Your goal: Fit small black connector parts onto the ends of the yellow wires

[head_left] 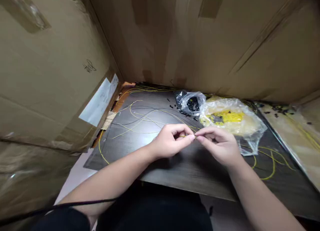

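Note:
Over the dark tabletop, my left hand (pixel 172 141) and my right hand (pixel 220 142) meet fingertip to fingertip. A thin yellow wire (pixel 182 136) runs through the left hand, pinched between thumb and forefinger. My right thumb and forefinger press together close to the same spot; whatever small piece sits between them is too small to make out. More yellow wires (pixel 150 119) lie loosely curved on the table left of and behind the hands. Just beyond my right hand rests an open clear plastic bag with small yellow parts (pixel 232 116).
Behind the hands is a smaller clear bag of black parts (pixel 193 103), with several loose black pieces (pixel 171 106) beside it. Cardboard walls (pixel 175 51) enclose the table (pixel 180 177) at the back and left. Yellow wires (pixel 272 164) curl at the right.

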A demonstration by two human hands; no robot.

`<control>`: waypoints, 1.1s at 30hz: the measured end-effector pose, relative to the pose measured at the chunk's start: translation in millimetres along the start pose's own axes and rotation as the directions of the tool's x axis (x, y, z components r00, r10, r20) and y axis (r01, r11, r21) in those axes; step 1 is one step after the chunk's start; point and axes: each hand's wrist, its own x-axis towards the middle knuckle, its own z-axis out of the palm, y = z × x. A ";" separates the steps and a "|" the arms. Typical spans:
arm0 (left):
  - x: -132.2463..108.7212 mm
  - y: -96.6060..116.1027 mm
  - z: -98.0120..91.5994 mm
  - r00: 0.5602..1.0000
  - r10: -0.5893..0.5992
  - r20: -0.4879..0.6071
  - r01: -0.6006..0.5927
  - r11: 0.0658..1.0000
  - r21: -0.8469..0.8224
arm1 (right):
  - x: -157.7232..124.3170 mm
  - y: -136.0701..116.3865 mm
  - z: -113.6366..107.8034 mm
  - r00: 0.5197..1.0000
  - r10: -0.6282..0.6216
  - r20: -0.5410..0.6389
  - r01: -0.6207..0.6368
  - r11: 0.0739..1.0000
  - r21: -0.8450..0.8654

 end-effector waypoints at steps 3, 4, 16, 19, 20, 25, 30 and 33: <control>-1.1 1.6 -0.5 1.000 -0.015 0.005 0.015 1.000 -0.003 | -3.1 -2.2 0.0 1.000 -0.006 -0.016 0.006 1.000 0.011; -1.3 1.9 -0.6 1.000 -0.019 0.007 0.019 1.000 -0.006 | -3.8 -2.7 0.0 1.000 -0.009 -0.017 0.009 1.000 0.009; 0.4 0.2 -1.3 0.999 -0.040 0.020 0.041 0.999 -0.027 | 0.4 -13.3 3.0 0.991 -0.131 -0.002 0.128 0.971 -0.200; 1.0 -1.0 -1.2 0.999 -0.051 0.017 0.051 0.999 -0.010 | 0.6 -13.8 4.6 0.985 -0.171 0.000 0.164 0.946 -0.278; 1.2 -1.7 -1.2 0.998 -0.054 0.019 0.054 0.998 -0.008 | 0.5 -13.3 5.0 0.984 -0.180 -0.001 0.172 0.939 -0.297; 2.4 -4.6 -1.7 0.998 -0.051 0.028 0.051 0.999 0.003 | 0.3 -9.9 6.3 0.973 -0.230 -0.002 0.214 0.910 -0.356; 2.3 -4.2 -1.8 0.999 -0.033 0.003 0.033 0.999 0.011 | 0.1 -10.2 7.1 0.972 -0.235 -0.025 0.209 0.905 -0.371; 1.9 -3.0 -2.4 1.000 -0.006 -0.009 0.006 1.000 -0.004 | 0.1 -10.8 7.7 0.971 -0.235 -0.042 0.202 0.904 -0.378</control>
